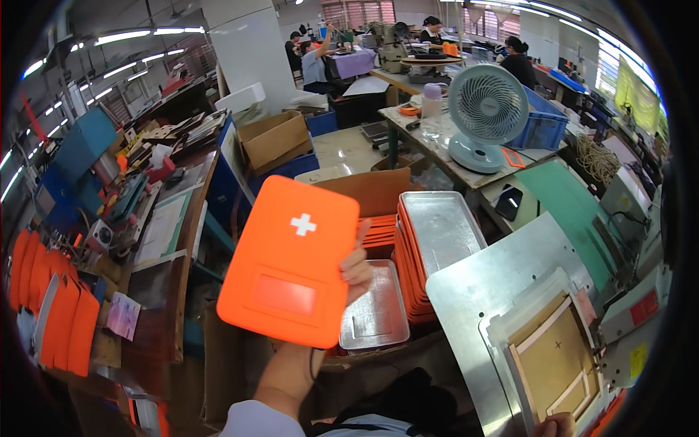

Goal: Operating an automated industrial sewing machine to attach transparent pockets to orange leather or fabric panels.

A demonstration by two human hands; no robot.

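An orange case with a white cross and a raised rectangle on its face is held up in my left hand, its fingers wrapped round the right edge, palm hidden behind. At the bottom right my right hand shows only curled fingertips on the lower edge of a wooden-framed board, which lies on a silver metal plate. Behind the case, silver trays top stacks of orange pieces inside a cardboard box.
Orange cases hang by a cluttered bench at left. A fan, phone and green mat are at right. A pillar, blue crate and open carton stand beyond. Several people sit at far tables.
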